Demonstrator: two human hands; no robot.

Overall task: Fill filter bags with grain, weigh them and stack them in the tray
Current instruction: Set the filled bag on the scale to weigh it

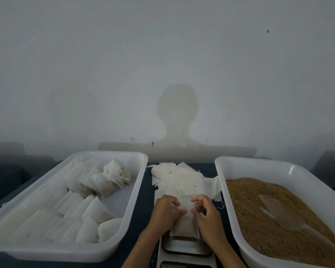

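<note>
A filled white filter bag [185, 226] lies on the small scale [186, 246] at the bottom centre. My left hand [165, 211] rests on the bag's left upper part, its fingers bent over the fabric. My right hand [206, 212] pinches the bag's top edge near its drawstring. The left white tray [137, 190] holds rows of filled bags [72, 215] and a looser heap at its back. The right white tray [226, 194] is full of brown grain [255, 219] with a clear scoop [278, 211] lying in it.
A pile of empty filter bags [182, 180] lies on the dark table between the trays, just beyond my hands. A plain wall rises behind the table. The scale's display sits at the bottom edge.
</note>
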